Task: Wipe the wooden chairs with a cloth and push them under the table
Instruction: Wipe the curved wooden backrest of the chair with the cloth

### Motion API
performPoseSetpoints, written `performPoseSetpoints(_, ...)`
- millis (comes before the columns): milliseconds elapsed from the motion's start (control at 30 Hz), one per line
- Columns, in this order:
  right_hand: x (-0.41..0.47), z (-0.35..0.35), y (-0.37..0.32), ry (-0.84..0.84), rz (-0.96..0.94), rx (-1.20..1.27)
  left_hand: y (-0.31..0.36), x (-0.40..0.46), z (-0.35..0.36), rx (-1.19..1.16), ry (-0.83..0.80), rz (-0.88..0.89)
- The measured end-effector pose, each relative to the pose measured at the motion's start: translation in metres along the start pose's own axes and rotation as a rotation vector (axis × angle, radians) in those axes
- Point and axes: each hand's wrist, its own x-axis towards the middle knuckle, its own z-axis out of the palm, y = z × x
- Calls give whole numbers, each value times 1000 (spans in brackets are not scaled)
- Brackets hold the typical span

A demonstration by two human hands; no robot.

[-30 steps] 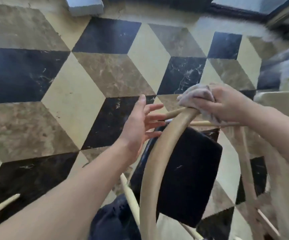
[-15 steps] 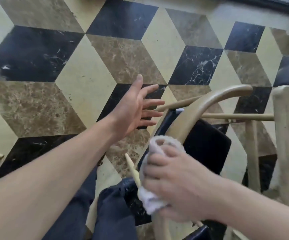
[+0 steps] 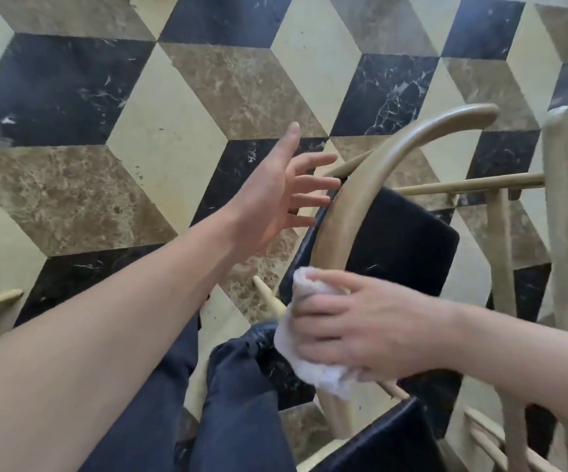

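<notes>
Since the preceding frame, little displacement is noted: the right hand (image 3: 371,332) is again found low on the curved back rail of the wooden chair (image 3: 354,206), which is stood on the patterned marble floor (image 3: 160,137). A white cloth (image 3: 313,366) is gripped in its curled fingers and pressed to the rail. The left hand (image 3: 275,195) is held empty beside the rail, fingers spread.

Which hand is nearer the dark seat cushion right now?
Right. The right hand presses the cloth on the chair rail, overlapping the dark seat cushion; the left hand hovers open beyond its left edge.
</notes>
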Motion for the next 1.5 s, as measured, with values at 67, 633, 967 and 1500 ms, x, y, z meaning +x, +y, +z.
performPoseSetpoints(67, 3, -23, 34, -18, 143, 21, 2, -5, 5, 49, 113, 50)
performPoseSetpoints(633, -54, -25, 138, 581, 1079, 280, -11, -19, 36, -117, 246, 82)
performPoseSetpoints(967, 14, 26, -38, 169, 215, 91, 2, -15, 44, 84, 281, 100)
performPoseSetpoints(1500, -100, 36, 194, 1001, 1444, 338, 23, 34, 69, 510, 214, 132)
